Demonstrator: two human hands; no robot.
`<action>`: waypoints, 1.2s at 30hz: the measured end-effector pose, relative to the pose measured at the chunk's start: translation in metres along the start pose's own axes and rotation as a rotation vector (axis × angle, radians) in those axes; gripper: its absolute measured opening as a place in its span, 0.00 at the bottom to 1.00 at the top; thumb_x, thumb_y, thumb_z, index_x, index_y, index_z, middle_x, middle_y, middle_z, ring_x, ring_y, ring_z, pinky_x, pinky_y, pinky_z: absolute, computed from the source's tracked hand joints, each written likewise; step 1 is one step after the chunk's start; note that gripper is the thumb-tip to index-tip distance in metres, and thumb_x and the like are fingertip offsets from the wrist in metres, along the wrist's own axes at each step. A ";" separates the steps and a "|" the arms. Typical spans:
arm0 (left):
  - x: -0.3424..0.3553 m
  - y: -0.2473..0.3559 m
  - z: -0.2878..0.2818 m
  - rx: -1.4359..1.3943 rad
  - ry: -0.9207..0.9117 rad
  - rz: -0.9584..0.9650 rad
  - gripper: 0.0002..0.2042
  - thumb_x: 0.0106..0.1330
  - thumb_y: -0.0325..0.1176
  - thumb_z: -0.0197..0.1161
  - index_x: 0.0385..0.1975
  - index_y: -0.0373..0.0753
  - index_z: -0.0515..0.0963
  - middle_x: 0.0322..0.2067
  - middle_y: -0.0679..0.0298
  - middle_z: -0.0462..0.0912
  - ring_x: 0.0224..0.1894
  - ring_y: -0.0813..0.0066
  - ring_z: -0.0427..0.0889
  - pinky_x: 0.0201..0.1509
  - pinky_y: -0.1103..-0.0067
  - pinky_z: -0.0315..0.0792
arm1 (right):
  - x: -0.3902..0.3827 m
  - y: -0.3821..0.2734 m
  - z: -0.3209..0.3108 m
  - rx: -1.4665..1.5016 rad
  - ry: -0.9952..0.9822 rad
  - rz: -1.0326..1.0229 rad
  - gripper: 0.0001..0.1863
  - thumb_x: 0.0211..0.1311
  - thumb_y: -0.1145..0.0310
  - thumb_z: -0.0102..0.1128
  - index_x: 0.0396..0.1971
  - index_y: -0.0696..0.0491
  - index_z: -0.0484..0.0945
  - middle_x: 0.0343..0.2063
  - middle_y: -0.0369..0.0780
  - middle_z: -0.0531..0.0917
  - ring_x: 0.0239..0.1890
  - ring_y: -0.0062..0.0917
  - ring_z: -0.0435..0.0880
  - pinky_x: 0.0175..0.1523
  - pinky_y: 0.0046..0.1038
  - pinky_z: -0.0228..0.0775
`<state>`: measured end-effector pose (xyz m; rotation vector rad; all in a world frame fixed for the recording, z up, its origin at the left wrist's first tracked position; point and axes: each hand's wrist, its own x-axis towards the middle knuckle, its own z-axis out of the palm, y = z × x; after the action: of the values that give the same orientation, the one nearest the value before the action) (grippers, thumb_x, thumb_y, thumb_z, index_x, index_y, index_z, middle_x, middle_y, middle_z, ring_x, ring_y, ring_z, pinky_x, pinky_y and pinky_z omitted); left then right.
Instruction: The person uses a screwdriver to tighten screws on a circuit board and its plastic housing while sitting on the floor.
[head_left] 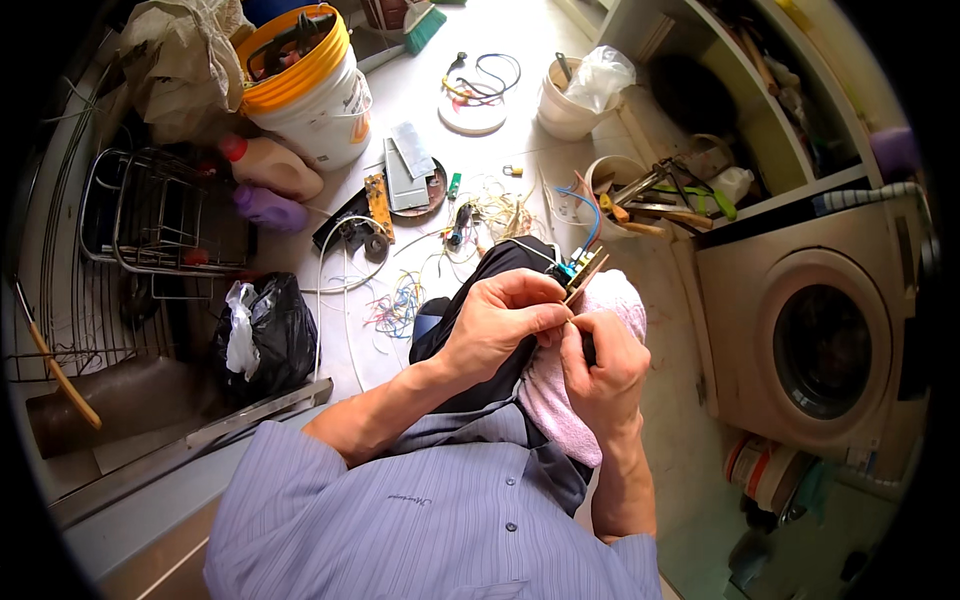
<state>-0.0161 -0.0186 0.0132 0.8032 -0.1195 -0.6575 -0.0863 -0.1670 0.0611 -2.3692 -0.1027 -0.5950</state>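
Note:
Above my lap, my left hand (505,320) is closed with thumb and fingers on the near edge of a small circuit board (584,278). The board is tilted and carries small parts, with blue and red wires (597,215) rising from its far side. Close beside it, my right hand (608,365) is curled in a pinch, its fingertips almost meeting the left thumb. Something dark shows in the right fist, but its kind is hidden. A pink towel (556,405) lies over my right thigh, under both hands.
Loose wires (398,305), a flat metal panel (408,165) and a coiled cable (480,90) lie on the floor ahead. A bucket (330,120), bottles (275,168), a wire rack (165,225) and a black bag (280,325) stand left. Right are a tool bucket (603,185) and washing machine (735,300).

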 end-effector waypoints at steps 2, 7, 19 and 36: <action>0.000 -0.001 0.001 0.041 0.008 -0.003 0.07 0.65 0.21 0.68 0.42 0.30 0.81 0.34 0.57 0.88 0.33 0.75 0.84 0.40 0.80 0.80 | -0.001 0.000 -0.001 -0.062 -0.001 -0.041 0.05 0.57 0.78 0.66 0.30 0.56 0.78 0.24 0.44 0.80 0.23 0.38 0.81 0.28 0.35 0.72; 0.000 -0.005 0.001 0.049 0.048 -0.031 0.08 0.64 0.23 0.70 0.41 0.30 0.82 0.33 0.57 0.88 0.33 0.75 0.85 0.40 0.80 0.80 | -0.002 0.002 -0.004 -0.186 -0.025 -0.148 0.06 0.56 0.81 0.66 0.30 0.57 0.77 0.25 0.44 0.80 0.24 0.38 0.81 0.29 0.35 0.73; -0.002 -0.004 0.017 0.003 0.044 0.017 0.09 0.66 0.22 0.68 0.45 0.32 0.81 0.39 0.57 0.88 0.41 0.76 0.85 0.48 0.80 0.79 | 0.002 0.005 -0.012 -0.027 0.005 -0.044 0.04 0.59 0.77 0.66 0.31 0.56 0.79 0.22 0.44 0.81 0.21 0.38 0.81 0.28 0.34 0.73; -0.003 -0.003 0.018 0.193 0.011 0.055 0.07 0.65 0.19 0.67 0.42 0.30 0.82 0.38 0.59 0.87 0.40 0.78 0.85 0.47 0.81 0.80 | -0.002 0.010 -0.016 -0.150 0.005 -0.205 0.05 0.57 0.79 0.67 0.30 0.56 0.78 0.21 0.42 0.78 0.20 0.38 0.79 0.26 0.35 0.71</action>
<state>-0.0261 -0.0303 0.0243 0.9861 -0.1962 -0.5952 -0.0924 -0.1842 0.0645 -2.5209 -0.3117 -0.7280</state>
